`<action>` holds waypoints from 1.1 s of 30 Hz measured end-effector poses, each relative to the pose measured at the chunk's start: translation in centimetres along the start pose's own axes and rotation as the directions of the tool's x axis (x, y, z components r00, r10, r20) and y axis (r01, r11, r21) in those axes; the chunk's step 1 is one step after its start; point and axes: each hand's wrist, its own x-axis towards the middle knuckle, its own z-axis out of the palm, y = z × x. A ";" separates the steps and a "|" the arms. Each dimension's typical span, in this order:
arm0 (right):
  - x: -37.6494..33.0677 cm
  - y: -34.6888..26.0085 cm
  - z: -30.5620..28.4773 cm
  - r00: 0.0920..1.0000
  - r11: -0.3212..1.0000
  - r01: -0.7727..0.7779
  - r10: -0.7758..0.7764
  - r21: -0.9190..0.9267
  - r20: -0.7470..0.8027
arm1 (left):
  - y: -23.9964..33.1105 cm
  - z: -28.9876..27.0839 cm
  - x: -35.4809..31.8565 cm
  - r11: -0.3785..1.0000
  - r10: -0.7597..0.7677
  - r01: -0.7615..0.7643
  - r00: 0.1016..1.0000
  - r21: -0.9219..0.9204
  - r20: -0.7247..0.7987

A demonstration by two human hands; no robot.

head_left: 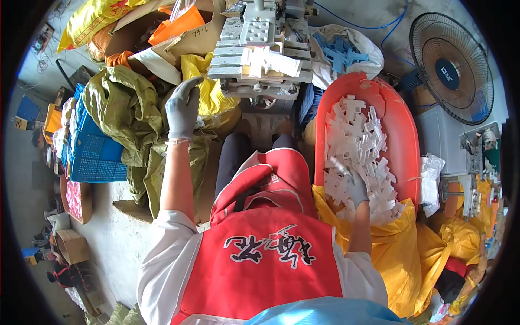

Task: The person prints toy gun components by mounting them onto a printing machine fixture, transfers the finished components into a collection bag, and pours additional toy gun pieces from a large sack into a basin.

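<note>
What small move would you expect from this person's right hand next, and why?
Probably closing the fingers on one white plastic piece and lifting it out. The gloved right hand is down in the heap inside the orange tub, while the gloved left hand is raised, open and seemingly empty, beside the grey machine.
</note>
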 end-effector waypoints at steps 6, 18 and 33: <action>0.2 -2.8 1.2 0.951 0.468 0.113 0.204 0.876 -0.231 | 2.0 2.0 3.7 0.989 0.142 -0.137 0.985 -0.062 0.099; -0.3 -8.1 -2.7 0.937 0.401 0.328 -0.021 0.855 -0.350 | 1.8 5.3 9.2 0.988 0.113 -0.046 0.873 -0.149 0.475; 9.7 -32.4 -15.4 0.378 0.555 0.796 -0.768 -0.242 -0.516 | -8.6 -6.0 -5.3 0.896 -0.380 0.348 0.923 -0.277 -0.068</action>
